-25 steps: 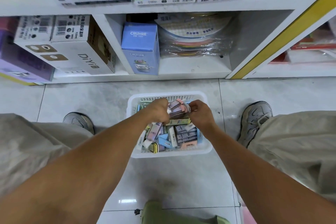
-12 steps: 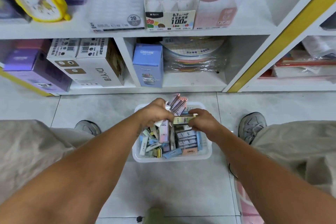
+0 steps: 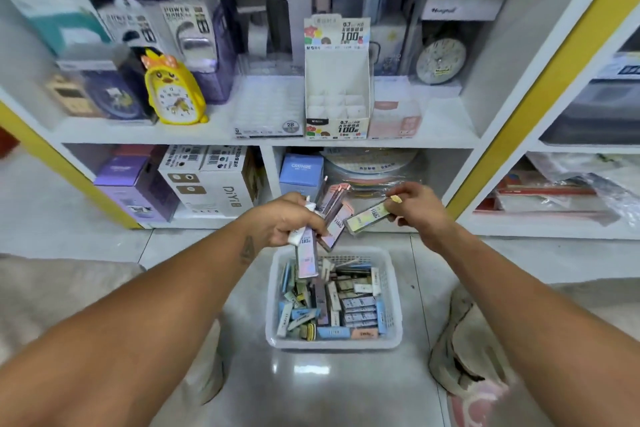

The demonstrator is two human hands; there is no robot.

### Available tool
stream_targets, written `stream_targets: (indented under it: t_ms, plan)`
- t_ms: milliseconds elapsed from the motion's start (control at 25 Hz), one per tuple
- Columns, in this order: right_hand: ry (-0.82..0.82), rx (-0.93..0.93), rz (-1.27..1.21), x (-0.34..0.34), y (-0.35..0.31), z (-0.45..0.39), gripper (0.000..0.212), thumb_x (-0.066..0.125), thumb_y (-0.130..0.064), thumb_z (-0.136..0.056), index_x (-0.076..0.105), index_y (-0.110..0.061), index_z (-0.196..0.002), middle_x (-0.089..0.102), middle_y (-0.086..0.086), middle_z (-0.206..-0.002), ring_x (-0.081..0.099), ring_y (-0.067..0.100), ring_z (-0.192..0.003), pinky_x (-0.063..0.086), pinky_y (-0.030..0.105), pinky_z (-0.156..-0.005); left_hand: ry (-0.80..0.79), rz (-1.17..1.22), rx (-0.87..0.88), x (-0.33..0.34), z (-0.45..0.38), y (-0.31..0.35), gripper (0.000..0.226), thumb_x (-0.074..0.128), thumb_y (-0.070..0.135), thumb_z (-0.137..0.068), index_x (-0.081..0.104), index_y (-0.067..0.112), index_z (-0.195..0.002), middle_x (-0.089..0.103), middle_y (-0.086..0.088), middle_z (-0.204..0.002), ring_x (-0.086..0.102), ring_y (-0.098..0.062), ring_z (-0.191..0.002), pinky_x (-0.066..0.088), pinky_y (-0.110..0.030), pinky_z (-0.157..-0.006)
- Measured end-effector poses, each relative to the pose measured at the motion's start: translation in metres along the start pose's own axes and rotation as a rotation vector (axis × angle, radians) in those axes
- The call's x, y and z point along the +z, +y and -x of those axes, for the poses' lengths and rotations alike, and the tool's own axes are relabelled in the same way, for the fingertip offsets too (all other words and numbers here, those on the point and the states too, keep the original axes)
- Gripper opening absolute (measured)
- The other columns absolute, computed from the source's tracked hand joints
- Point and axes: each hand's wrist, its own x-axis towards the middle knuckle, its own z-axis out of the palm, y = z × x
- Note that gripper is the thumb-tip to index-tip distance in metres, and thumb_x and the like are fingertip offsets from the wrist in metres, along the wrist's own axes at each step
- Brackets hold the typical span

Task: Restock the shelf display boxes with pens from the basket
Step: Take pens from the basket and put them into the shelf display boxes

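While fingers (image 3: 398, 208) pinch, slim glossy case (image 3: 367, 220).

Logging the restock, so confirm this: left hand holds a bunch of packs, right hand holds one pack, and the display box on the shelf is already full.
Not full: the head view shows the display box with empty compartments. The rest stands.

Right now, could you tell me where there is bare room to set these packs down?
The white compartmented display box on the shelf looks empty. Bare tiled floor lies between the white plastic basket and the lower shelf. The basket is crowded, and so is the shelf around the yellow duck clock.
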Motion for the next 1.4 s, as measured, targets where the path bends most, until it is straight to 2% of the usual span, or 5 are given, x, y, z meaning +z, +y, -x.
stream_targets:
  t_ms: [200, 440, 880, 1240, 1400]
  plan:
    - [-0.028, -0.387, 0.171, -0.039, -0.101, 0.024, 0.017, 0.072, 0.000, -0.084, 0.070, -0.016, -0.090, 0.060, -0.018, -0.053, 0.049, -0.001, -0.045, 0.041, 0.015, -0.045, -0.045, -0.008, 0.145, -0.010, 0.061, 0.063, 0.042, 0.065, -0.025, -0.072, 0.061, -0.011, -0.111, 0.072, -0.024, -0.095, 0.071, -0.031, -0.076, 0.060, -0.040, -0.075]
    - [0.255, -0.722, 0.302, -0.061, -0.190, 0.017, 0.021, 0.063, -0.009, -0.095, 0.069, -0.026, -0.104, 0.072, -0.002, -0.086, 0.064, 0.018, -0.071, 0.057, 0.040, -0.072, 0.111, 0.158, 0.321, -0.033, 0.104, 0.134, 0.055, 0.062, -0.026, -0.072, 0.049, -0.016, -0.125, 0.060, -0.038, -0.117, 0.065, -0.039, -0.087, 0.058, -0.049, -0.075]
    - [0.256, -0.969, 0.616, 0.015, -0.220, -0.065, 0.016, 0.062, -0.017, -0.096, 0.059, -0.019, -0.112, 0.071, 0.008, -0.092, 0.063, 0.029, -0.083, 0.049, 0.037, -0.070, 0.201, 0.440, 0.345, -0.081, 0.046, 0.174, 0.038, 0.062, -0.025, -0.072, 0.061, -0.015, -0.108, 0.069, -0.032, -0.099, 0.070, -0.036, -0.073, 0.061, -0.048, -0.064]
    - [0.068, -0.896, 0.637, 0.043, -0.201, -0.102, 0.022, 0.057, -0.004, -0.097, 0.068, -0.016, -0.112, 0.071, 0.010, -0.088, 0.066, 0.028, -0.080, 0.050, 0.032, -0.070, 0.202, 0.382, 0.307, -0.094, 0.026, 0.179, 0.041, 0.065, -0.023, -0.071, 0.060, -0.014, -0.111, 0.071, -0.030, -0.099, 0.070, -0.043, -0.094, 0.057, -0.054, -0.083]
    - [0.185, -1.023, 0.856, 0.044, -0.202, -0.096, 0.039, 0.056, 0.006, -0.091, 0.069, -0.011, -0.122, 0.066, 0.011, -0.108, 0.065, 0.032, -0.095, 0.055, 0.040, -0.079, 0.167, 0.376, 0.317, -0.087, 0.029, 0.180, 0.032, 0.066, -0.023, -0.072, 0.063, -0.012, -0.102, 0.073, -0.027, -0.094, 0.072, -0.040, -0.087, 0.059, -0.052, -0.081]
